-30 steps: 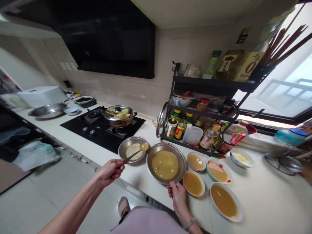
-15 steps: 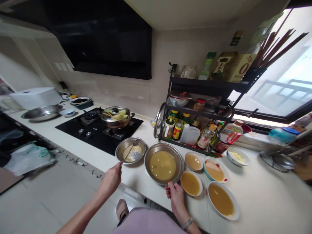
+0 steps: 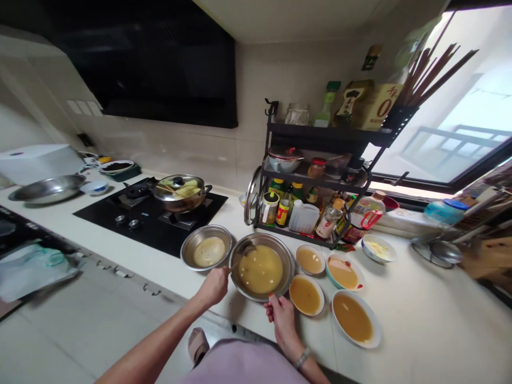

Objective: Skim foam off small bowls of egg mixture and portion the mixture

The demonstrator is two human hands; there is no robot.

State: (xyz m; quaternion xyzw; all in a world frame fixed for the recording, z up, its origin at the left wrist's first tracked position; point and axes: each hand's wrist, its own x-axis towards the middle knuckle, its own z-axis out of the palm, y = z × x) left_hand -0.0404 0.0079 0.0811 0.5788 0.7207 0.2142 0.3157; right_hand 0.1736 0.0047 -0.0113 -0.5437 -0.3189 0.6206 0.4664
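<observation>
My left hand [image 3: 216, 286] is closed around the handle of a metal spoon [image 3: 248, 249], whose head hangs over the left side of a large steel bowl [image 3: 286, 256] of yellowish liquid. My right hand [image 3: 282, 317] pinches that bowl's near rim. Left of it stands a smaller steel bowl [image 3: 186, 246] with pale, creamy liquid. To the right, close to my right hand, a white bowl [image 3: 321, 304] holds brown liquid. Around it are a small bowl [image 3: 300, 249], a red-patterned bowl [image 3: 362, 280] and an oval bowl [image 3: 376, 341], each filled with similar liquid.
A lidded pan [image 3: 180, 202] sits on the black gas hob [image 3: 100, 213]. Behind the bowls rises a black rack [image 3: 316, 178] full of bottles and jars. A bowl of pale pieces [image 3: 378, 248] stands at right, a wide metal pan [image 3: 48, 189] at far left.
My left hand has moved the spoon rightward from the smaller steel bowl to the large one. My right hand stays at the large bowl's rim. The view has shifted slightly.
</observation>
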